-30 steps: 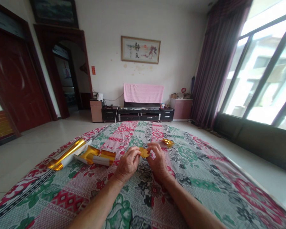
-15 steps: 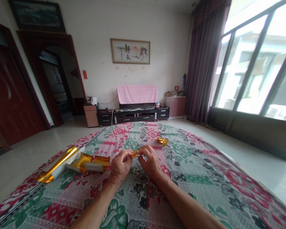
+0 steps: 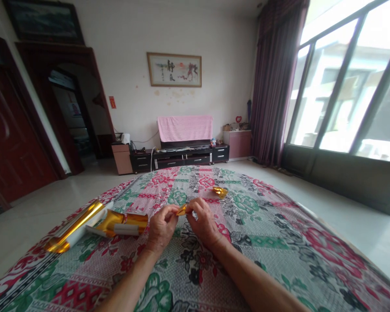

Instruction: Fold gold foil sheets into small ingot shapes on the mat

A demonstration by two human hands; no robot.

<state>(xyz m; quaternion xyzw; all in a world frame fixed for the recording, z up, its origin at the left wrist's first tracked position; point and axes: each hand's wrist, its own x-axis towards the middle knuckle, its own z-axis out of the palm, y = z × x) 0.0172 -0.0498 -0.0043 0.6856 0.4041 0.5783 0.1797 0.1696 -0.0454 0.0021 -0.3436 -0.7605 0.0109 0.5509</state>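
Note:
Between my two hands is a small folded piece of gold foil paper [image 3: 181,210], held just above the patterned tablecloth. My left hand [image 3: 162,227] pinches its left side with thumb and fingers. On the other side, my right hand [image 3: 203,222] is closed on the right edge, fingertips bent inward. The exact folds are too small to make out. Beyond my right hand lies a folded gold foil piece [image 3: 220,192] on the cloth. Left of my left hand rest curled sheets of gold foil paper [image 3: 130,223] with white backing.
A longer roll of gold foil paper [image 3: 78,227] lies near the left edge of the table. The floral tablecloth [image 3: 263,268] covers the rounded table. Past its far edge stands a low black cabinet [image 3: 185,159] with a pink cloth [image 3: 185,128] above it.
The gold foil piece has turned slightly between my fingers, showing a brighter face. Both hands stay close together in nearly the same pose. The whole view has shifted a little.

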